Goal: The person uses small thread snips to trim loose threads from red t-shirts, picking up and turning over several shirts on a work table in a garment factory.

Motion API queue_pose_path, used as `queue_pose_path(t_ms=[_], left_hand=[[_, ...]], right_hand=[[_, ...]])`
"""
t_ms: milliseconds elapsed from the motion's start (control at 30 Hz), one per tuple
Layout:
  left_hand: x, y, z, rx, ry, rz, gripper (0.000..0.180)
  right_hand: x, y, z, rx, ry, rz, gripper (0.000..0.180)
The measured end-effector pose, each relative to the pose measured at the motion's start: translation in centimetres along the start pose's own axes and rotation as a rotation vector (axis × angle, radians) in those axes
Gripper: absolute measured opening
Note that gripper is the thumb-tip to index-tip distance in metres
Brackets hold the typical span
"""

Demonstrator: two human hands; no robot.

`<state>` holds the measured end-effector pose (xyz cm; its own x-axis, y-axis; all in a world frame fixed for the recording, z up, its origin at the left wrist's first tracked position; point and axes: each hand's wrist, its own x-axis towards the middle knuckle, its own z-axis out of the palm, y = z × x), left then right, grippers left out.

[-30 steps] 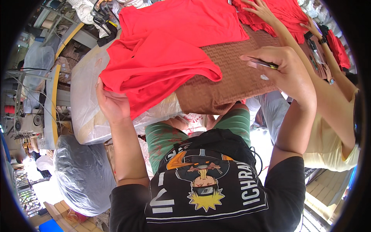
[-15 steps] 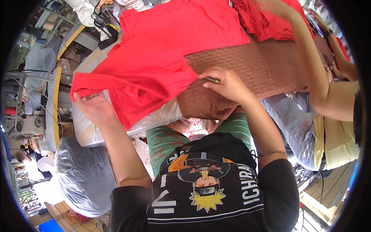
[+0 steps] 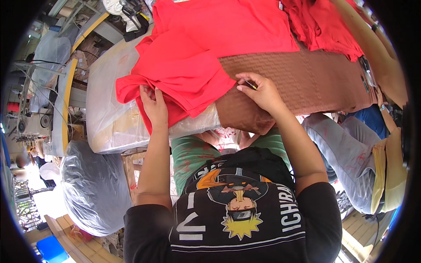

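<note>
A red garment (image 3: 175, 61), probably a shirt, lies bunched across the near left part of a padded table. My left hand (image 3: 154, 107) is closed on a folded edge of it, thumb and fingers pinching the cloth. At the garment's right corner, my right hand (image 3: 264, 94) is closed around a small dark tool with a yellow-green part (image 3: 251, 84), which looks like thread snips. Its fingertips are right beside the cloth; I cannot tell whether they touch it. Beyond lies another flat red garment (image 3: 228, 26).
Brown patterned cloth (image 3: 298, 83) covers the table's right side, clear plastic (image 3: 105, 105) its left. More red garments (image 3: 322, 30) are heaped at the far right, near a co-worker's arm (image 3: 372, 39). A plastic-wrapped bundle (image 3: 94, 193) stands at my left.
My left hand has moved right and inward, bringing the garment's left edge along and bunching it. My right hand has shifted slightly right. The co-worker's arm has drawn away to the right.
</note>
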<state>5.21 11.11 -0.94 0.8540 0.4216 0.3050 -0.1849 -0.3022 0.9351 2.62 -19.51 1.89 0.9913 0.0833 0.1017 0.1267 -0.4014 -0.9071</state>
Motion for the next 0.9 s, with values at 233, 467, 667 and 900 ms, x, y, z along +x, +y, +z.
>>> queue_pose_path(t_ms=[233, 467, 667, 900], left_hand=[[-1.7, 4.0, -0.4, -0.552, -0.103, -0.57, 0.032], [3.5, 7.8, -2.9, -0.747, -0.232, -0.598, 0.024], [4.1, 21.1, -6.0, -0.928, -0.266, -0.074, 0.041], [3.3, 27.9, -11.2, -0.771, 0.297, 0.588, 0.04]], right_hand=[[1.0, -0.5, 2.5, -0.208, 0.116, -0.118, 0.032], [3.5, -9.6, 1.1, 0.056, 0.247, -0.285, 0.017], [2.8, -15.7, -1.0, 0.082, 0.524, -0.524, 0.027], [1.7, -14.1, 3.1, -0.067, 0.223, -0.42, 0.017]])
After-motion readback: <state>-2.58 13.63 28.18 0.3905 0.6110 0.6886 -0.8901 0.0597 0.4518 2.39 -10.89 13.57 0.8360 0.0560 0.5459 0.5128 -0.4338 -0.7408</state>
